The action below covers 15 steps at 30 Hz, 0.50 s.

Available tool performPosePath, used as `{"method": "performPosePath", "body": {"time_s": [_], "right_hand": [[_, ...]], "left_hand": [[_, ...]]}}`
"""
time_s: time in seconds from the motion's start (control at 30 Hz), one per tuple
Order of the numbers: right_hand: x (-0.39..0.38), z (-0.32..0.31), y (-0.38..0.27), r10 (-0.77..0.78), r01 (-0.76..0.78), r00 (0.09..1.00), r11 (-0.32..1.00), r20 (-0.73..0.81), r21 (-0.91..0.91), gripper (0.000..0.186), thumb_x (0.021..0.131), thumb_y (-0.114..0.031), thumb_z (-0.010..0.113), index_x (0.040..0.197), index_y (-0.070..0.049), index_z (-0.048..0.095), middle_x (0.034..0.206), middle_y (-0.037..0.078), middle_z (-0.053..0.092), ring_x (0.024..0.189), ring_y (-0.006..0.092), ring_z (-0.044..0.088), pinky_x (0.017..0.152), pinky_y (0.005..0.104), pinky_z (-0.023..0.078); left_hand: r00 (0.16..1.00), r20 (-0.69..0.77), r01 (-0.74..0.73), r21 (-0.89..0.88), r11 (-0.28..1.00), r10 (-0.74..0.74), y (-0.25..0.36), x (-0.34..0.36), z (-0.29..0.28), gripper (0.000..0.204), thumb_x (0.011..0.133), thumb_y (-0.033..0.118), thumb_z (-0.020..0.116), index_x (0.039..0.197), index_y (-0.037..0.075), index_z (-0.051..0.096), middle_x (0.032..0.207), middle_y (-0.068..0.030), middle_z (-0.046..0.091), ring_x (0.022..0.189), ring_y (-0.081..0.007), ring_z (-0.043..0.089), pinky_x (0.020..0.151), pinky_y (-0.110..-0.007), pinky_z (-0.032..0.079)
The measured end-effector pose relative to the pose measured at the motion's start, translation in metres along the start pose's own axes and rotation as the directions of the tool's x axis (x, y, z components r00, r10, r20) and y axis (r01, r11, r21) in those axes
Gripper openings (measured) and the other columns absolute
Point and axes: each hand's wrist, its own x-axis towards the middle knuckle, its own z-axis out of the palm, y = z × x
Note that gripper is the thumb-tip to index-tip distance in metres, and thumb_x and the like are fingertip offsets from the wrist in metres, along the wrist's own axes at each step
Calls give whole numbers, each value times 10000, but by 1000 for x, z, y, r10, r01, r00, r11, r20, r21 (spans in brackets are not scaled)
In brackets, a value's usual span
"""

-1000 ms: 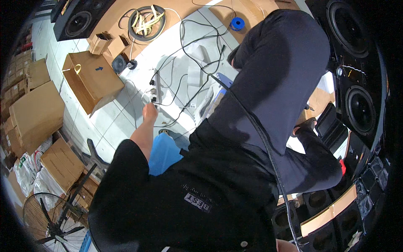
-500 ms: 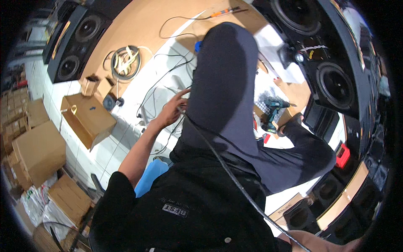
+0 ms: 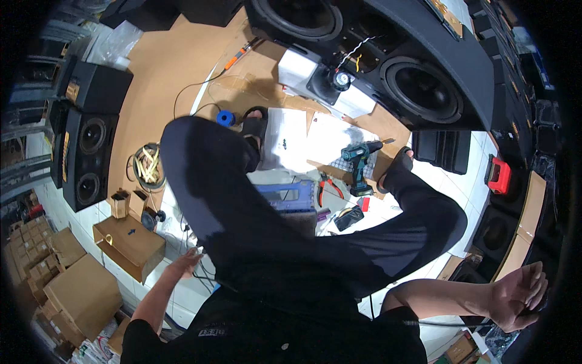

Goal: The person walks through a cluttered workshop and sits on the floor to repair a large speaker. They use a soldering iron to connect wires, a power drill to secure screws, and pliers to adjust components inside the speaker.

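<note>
My left hand [image 3: 185,263] is closed on a black cable beside my bent left leg [image 3: 206,182], at the lower left. My right hand [image 3: 514,296] is raised at the far right with curled fingers round another stretch of black cable [image 3: 448,324], which runs behind my forearm. Between my legs lie a teal cordless drill [image 3: 357,156], orange-handled pliers [image 3: 327,188], a blue plastic case [image 3: 291,193], a white sheet [image 3: 285,136] and a small black pouch [image 3: 348,218].
Large black speaker cabinets [image 3: 442,54] stand ahead, one with loose wires, with more at left [image 3: 85,158]. An orange-handled tool [image 3: 236,56], blue spool [image 3: 225,118] and coiled ring [image 3: 145,167] lie on cardboard. Cardboard boxes [image 3: 79,291] are at lower left, a red case [image 3: 498,174] at right.
The view has swung upward and right. My left hand moved toward my leg, then down beside it. My right arm has risen from the lower edge to the far right.
</note>
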Motion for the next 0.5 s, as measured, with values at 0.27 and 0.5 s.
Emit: {"method": "performPosePath", "body": {"time_s": [0.27, 0.5], "right_hand": [[8, -8, 58, 276, -210, 936, 936, -219, 283, 216, 777, -135, 622, 686, -96, 429, 680, 32, 448, 655, 181, 408, 732, 367, 322], [-57, -16, 38, 185, -100, 977, 845, -110, 526, 321, 907, -185, 574, 630, -109, 430, 639, 22, 455, 647, 164, 404, 706, 330, 333]], "left_hand": [[894, -401, 118, -224, 967, -202, 55, 51, -83, 372, 855, 40, 516, 1213, 46, 615, 1274, -197, 602, 1197, -363, 559, 1007, -467, 451], [896, -284, 352, -17, 936, -342, -47, 38, -134, 240, 918, 91, 492, 1100, 25, 633, 1126, -207, 645, 1048, -381, 614, 885, -484, 487]]}}
